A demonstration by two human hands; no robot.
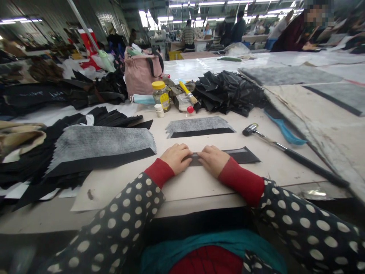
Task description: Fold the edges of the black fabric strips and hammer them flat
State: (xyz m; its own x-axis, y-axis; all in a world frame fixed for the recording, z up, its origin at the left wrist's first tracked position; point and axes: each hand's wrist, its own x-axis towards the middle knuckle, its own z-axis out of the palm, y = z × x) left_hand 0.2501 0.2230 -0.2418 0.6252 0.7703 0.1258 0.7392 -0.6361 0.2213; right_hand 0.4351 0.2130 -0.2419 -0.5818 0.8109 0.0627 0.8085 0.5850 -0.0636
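Left hand (176, 158): fingers bunched, grip pinching down on the black strip (241, 155).
Right hand (212, 160): same deal, fingertips nearly touching the left's.
Strip: flat on the bench (199, 182) near the front edge. Its left part is hidden under both hands.
Hammer (251, 129): off to the right, handle end blurry.
Jar (160, 95): yellow label, writing too small to read.
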